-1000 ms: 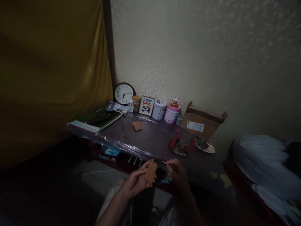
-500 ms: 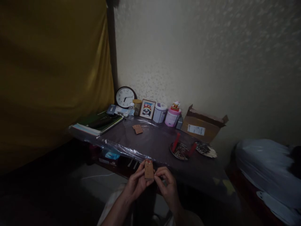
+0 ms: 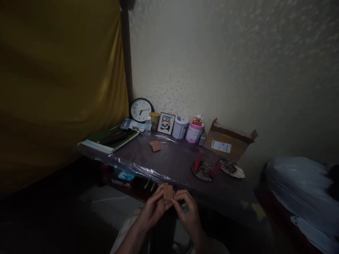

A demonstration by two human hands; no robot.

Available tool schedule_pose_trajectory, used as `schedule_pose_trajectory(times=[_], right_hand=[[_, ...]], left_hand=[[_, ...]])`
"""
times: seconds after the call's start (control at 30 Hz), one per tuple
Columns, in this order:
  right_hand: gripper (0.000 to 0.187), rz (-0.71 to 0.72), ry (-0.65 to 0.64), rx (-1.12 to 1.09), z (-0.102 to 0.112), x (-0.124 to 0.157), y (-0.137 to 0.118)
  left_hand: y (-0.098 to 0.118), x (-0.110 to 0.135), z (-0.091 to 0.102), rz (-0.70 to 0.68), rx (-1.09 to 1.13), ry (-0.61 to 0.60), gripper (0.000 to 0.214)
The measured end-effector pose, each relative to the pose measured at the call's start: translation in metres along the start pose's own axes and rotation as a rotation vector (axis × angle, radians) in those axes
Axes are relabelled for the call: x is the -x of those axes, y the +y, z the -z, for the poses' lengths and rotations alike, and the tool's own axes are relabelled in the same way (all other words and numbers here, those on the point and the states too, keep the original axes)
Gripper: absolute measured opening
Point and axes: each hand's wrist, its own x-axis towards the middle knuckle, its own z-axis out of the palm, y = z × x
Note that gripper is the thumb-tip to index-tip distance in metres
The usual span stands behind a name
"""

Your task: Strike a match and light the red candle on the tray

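Observation:
My left hand [image 3: 155, 207] pinches a small brown card [image 3: 168, 192] upright in front of me, just below the table's near edge. My right hand [image 3: 187, 210] is closed beside it, its fingertips pressed against the card's lower right side; whether it holds something thin there is too dark to tell. A few more brown cards [image 3: 155, 145] lie on the dark table [image 3: 172, 160], which is covered with clear plastic.
Along the wall stand a clock [image 3: 140, 109], a framed panda picture [image 3: 165, 123], two tubs [image 3: 187, 129] and an open cardboard box [image 3: 230, 140]. Two dishes with red-handled tools [image 3: 203, 169] sit at the right. Books [image 3: 109, 138] lie at the left. A yellow curtain [image 3: 58, 81] hangs left; a white bag [image 3: 299, 188] lies right.
My right hand has come in from beside the card to touch it. The card has turned upright and sunk slightly. The view has tilted up a little.

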Motion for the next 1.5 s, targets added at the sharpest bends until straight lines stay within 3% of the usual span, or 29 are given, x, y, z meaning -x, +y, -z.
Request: schedule_pose_trajectory(times=[0.6, 0.83, 0.97, 1.13, 1.37, 1.5], right_hand=[[0.008, -0.008, 0.058, 0.055, -0.002, 0.0, 0.006], [0.008, 0.012, 0.117, 0.076, -0.002, -0.003, 0.012], [0.009, -0.025, 0.143, 0.056, -0.007, -0.008, 0.012], [0.017, -0.246, 0.113, -0.085, -0.02, -0.012, 0.015], [0.017, -0.374, 0.102, -0.252, -0.057, -0.026, 0.01], [0.019, -0.376, 0.11, -0.278, -0.078, -0.04, 0.004]], left_hand=[[-0.01, -0.003, 0.004, -0.157, -0.237, 0.151, 0.021], [-0.015, -0.008, 0.006, -0.209, -0.277, 0.198, 0.042], [-0.019, -0.01, 0.009, -0.256, -0.281, 0.239, 0.042], [-0.016, -0.009, 0.013, -0.266, -0.23, 0.278, 0.039], [0.007, -0.01, 0.032, -0.286, -0.221, 0.356, 0.04], [0.029, -0.009, 0.046, -0.248, -0.268, 0.359, 0.043]])
